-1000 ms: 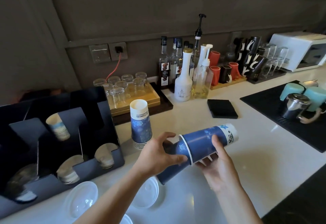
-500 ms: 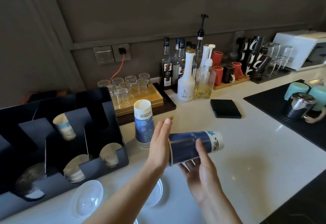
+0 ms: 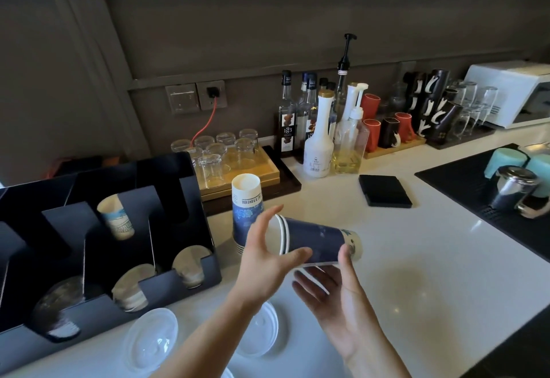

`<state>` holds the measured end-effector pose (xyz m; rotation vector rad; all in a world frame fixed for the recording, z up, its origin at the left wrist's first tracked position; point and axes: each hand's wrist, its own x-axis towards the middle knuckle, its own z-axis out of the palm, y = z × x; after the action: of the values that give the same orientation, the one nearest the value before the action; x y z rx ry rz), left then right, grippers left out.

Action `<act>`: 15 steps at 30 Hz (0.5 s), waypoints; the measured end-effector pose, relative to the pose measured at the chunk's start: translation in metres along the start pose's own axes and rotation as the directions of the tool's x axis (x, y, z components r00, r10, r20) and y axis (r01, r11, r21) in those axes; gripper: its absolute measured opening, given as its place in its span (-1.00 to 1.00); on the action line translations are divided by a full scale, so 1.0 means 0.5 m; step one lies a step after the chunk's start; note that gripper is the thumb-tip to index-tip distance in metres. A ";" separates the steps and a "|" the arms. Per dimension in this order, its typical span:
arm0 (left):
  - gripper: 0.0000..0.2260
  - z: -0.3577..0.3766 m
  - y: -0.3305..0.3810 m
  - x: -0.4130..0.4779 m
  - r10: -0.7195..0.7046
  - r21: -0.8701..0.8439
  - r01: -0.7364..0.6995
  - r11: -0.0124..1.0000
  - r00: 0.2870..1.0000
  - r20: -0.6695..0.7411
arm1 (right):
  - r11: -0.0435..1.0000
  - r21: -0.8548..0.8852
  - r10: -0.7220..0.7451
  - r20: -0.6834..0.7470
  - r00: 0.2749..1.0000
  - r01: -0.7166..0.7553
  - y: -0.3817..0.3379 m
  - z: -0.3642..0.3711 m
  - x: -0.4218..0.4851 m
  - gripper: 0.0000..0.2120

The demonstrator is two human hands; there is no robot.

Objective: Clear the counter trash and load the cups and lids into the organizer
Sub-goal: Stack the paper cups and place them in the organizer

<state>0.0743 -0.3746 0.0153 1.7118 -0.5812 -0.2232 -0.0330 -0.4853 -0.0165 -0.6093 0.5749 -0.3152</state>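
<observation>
I hold a nested stack of blue paper cups (image 3: 315,240) sideways above the white counter, rims to the left. My left hand (image 3: 268,258) grips the rim end, fingers over and thumb under. My right hand (image 3: 336,294) cradles the stack from below, its thumb hooked over near the base. An upside-down stack of blue cups (image 3: 246,199) stands just behind. The black organizer (image 3: 98,316) at left holds one paper cup (image 3: 117,217) in a rear slot and lids (image 3: 190,264) in its front slots. Two loose clear lids (image 3: 151,339) (image 3: 262,333) lie on the counter below my arms.
A wooden tray of upturned glasses (image 3: 226,154) sits behind the organizer, with syrup bottles (image 3: 318,139) to its right. A black pad (image 3: 384,190) lies mid-counter. A black mat with a steel pitcher (image 3: 512,190) is at right, a white microwave (image 3: 512,92) behind.
The separate cup has slid fully into the one held by my right hand. My left hand went from pressing flat on the rim to gripping the rim end.
</observation>
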 end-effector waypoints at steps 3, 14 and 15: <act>-0.25 -0.035 -0.007 0.019 0.020 0.159 -0.013 0.987 0.999 -0.040 | 0.794 -0.518 -0.433 -0.116 0.894 0.317 -0.008 -0.025 0.001 -0.56; -0.24 -0.033 0.026 0.022 -0.054 -0.038 0.056 0.998 0.997 0.061 | -0.304 -0.791 -0.483 0.608 0.630 0.531 -0.063 -0.024 0.081 -0.26; -0.20 -0.031 0.025 0.019 -0.048 -0.085 0.055 0.995 0.995 0.083 | -0.219 -0.841 -0.487 0.534 0.692 0.495 -0.065 -0.020 0.083 -0.32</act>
<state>0.0862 -0.3671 0.0323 1.6404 -0.5792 -0.3506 -0.0094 -0.5332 -0.0201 -2.3871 0.4186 -0.6907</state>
